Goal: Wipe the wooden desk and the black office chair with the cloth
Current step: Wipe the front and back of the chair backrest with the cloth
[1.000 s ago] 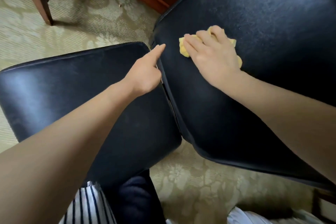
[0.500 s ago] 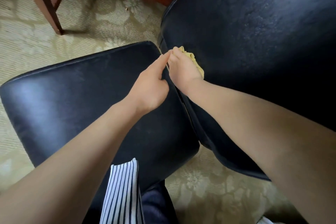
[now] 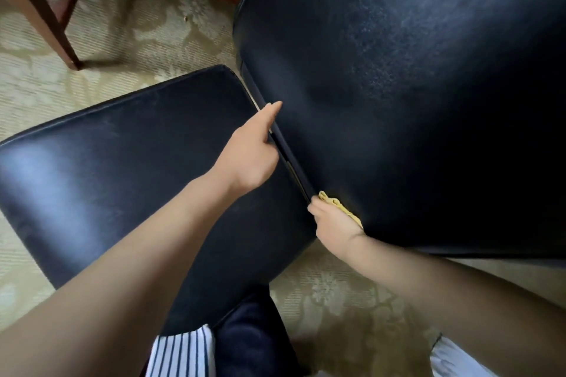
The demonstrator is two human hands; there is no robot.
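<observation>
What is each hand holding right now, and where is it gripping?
The right hand grips the bunched yellow cloth, closed around most of it. The left hand holds nothing; its fingers rest against the chair back's edge.

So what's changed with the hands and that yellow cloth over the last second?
The right hand slid the yellow cloth from the middle of the larger black cushion to its left edge, then along that edge toward the person, now gripping it bunched up. The left hand stayed at the gap between the two cushions, finger extended. The smaller cushion looks unmoved.
</observation>
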